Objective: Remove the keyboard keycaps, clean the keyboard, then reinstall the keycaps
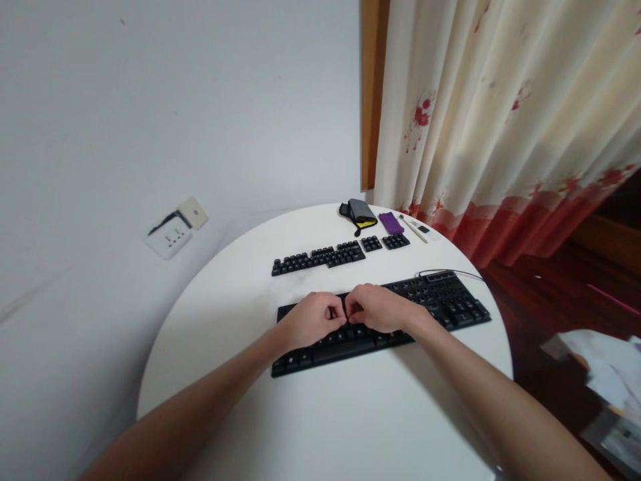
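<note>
A black keyboard (350, 347) lies slightly slanted on the white round table. Over its middle, my left hand (314, 321) and my right hand (379, 308) meet with their fingertips nearly together. Both are closed in a pinch. Something small and dark shows between the fingertips, too small to name, and the keys right under the hands are hidden. Beyond the keyboard, black keycaps (319, 259) stand in rows in one long block. Two smaller blocks of keycaps, a middle one (371, 244) and a right one (395, 241), sit beside it.
At the table's far edge lie a grey and yellow folded cloth (362, 212), a purple cloth (391, 224) and a thin white stick-like tool (414, 230). The keyboard's cable (451, 271) loops behind it. A wall socket (170, 235) is at left; a curtain (471, 133) hangs at right.
</note>
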`<state>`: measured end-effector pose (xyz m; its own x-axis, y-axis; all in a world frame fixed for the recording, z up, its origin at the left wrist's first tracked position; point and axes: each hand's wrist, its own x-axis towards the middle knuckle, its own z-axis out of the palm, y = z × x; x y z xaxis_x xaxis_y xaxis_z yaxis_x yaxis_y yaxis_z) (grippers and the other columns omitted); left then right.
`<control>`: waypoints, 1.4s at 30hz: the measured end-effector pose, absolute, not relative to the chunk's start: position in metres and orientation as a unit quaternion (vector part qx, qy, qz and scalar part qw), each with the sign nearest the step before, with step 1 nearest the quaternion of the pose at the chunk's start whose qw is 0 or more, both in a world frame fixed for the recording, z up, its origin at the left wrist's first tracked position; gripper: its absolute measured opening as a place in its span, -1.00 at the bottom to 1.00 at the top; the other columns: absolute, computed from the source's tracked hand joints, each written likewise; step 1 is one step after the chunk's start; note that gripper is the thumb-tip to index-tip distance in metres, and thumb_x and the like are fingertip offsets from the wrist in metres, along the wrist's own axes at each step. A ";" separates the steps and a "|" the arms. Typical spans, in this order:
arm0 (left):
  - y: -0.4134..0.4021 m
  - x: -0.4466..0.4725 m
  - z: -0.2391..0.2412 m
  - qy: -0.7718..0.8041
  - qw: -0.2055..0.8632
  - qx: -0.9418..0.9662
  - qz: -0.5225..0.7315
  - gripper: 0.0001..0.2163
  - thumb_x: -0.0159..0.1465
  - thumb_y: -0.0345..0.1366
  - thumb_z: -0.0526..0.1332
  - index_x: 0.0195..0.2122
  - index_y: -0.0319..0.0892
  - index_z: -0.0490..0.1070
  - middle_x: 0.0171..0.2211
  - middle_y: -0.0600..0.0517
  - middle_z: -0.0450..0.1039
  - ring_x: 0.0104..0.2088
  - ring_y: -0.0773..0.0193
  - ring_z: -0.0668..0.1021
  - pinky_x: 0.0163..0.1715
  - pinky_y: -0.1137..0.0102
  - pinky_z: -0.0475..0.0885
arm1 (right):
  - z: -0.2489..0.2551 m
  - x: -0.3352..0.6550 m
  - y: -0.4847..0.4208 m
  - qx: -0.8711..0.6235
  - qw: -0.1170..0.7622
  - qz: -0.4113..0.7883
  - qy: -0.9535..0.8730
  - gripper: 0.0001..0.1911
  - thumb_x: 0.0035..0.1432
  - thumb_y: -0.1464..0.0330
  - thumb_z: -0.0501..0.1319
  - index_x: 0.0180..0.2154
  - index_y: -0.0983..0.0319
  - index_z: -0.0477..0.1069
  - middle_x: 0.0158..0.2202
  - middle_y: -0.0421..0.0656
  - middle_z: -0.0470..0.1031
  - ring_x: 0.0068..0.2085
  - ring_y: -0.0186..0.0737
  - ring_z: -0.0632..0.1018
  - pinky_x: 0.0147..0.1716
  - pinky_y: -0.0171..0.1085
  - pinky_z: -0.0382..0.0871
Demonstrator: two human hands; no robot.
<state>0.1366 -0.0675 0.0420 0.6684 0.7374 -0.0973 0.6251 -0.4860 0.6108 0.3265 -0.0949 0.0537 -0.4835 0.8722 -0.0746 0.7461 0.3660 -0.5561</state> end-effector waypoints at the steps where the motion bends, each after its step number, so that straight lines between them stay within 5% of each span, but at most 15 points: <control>1: -0.067 0.137 0.042 0.395 0.310 0.860 0.091 -0.88 0.17 -0.33 0.19 -0.43 -0.18 0.51 -0.47 0.08 0.48 -0.47 0.33 0.47 -0.47 0.48 0.28 | 0.053 0.327 -0.094 -0.495 0.119 0.269 -0.818 -0.87 0.03 0.53 0.26 -0.44 0.21 0.54 -0.45 -0.19 0.55 -0.40 -0.28 0.50 -0.39 -0.37 0.22; 35: -0.062 0.137 0.039 0.398 0.350 0.845 0.070 -0.86 0.17 -0.25 0.22 -0.38 -0.18 0.54 -0.52 0.10 0.44 -0.48 0.33 0.42 -0.47 0.47 0.24 | 0.047 0.328 -0.090 -0.519 0.115 0.278 -0.800 -0.99 0.00 0.42 0.34 -0.43 0.22 0.55 -0.47 -0.19 0.55 -0.42 -0.29 0.49 -0.44 -0.37 0.21; 42: -0.062 0.138 0.038 0.397 0.346 0.847 0.071 -0.87 0.17 -0.26 0.23 -0.40 -0.17 0.53 -0.51 0.11 0.44 -0.49 0.34 0.41 -0.49 0.47 0.23 | 0.041 0.328 -0.085 -0.571 0.067 0.237 -0.783 -0.84 -0.06 0.28 0.40 -0.42 0.20 0.51 -0.40 -0.16 0.56 -0.38 -0.23 0.49 -0.47 -0.34 0.15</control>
<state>0.1381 -0.0619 0.0377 0.6752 0.7213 -0.1541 0.6232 -0.4462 0.6422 0.3275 -0.0851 0.0408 -0.3384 0.9264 -0.1652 0.8630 0.2355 -0.4470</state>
